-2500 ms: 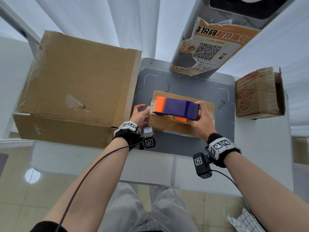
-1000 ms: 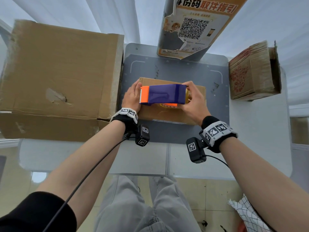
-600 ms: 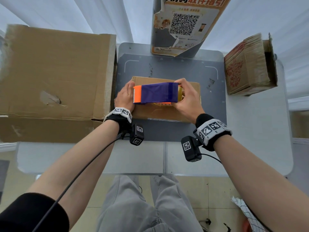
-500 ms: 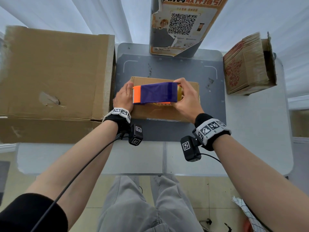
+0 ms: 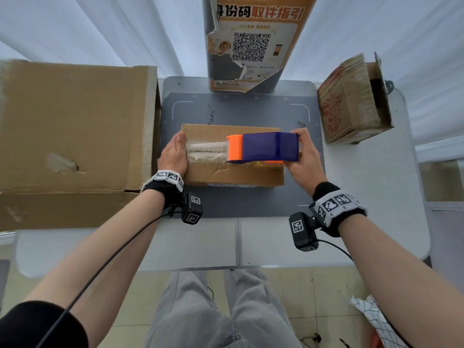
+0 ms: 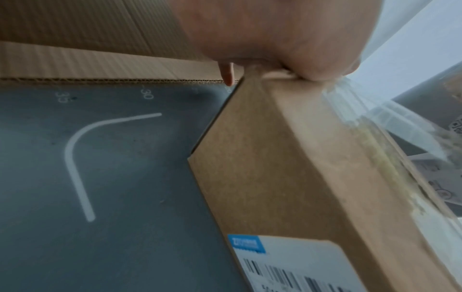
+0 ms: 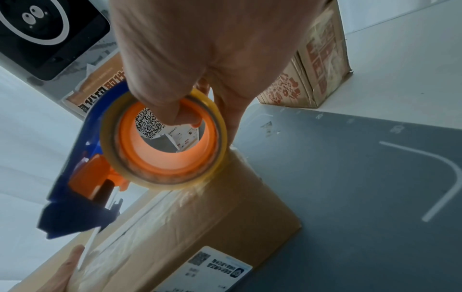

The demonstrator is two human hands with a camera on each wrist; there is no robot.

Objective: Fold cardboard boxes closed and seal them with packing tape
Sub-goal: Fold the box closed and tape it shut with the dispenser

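A small cardboard box (image 5: pixel 233 172) lies on the grey mat (image 5: pixel 241 109). My left hand (image 5: pixel 175 149) holds its left end, thumb on top at the start of a clear tape strip (image 5: pixel 207 151). My right hand (image 5: pixel 301 146) grips a blue and orange tape dispenser (image 5: pixel 263 146) over the box's right half. In the right wrist view my fingers pass through the yellowish tape roll (image 7: pixel 162 177), which touches the box (image 7: pixel 212 217). The left wrist view shows my left hand (image 6: pixel 275 39) over the box edge (image 6: pixel 287 177) and the tape (image 6: pixel 375 118) stretching away.
A large cardboard box (image 5: pixel 75 126) stands close on the left, against the mat. A smaller printed box (image 5: pixel 351 101) lies on its side at the back right of the white table (image 5: pixel 376 197). A grey column with a QR poster (image 5: pixel 251 41) rises behind the mat.
My right hand has drawn the dispenser from the box's left end to its right half, leaving a strip of tape along the top. My left hand has stayed at the left end.
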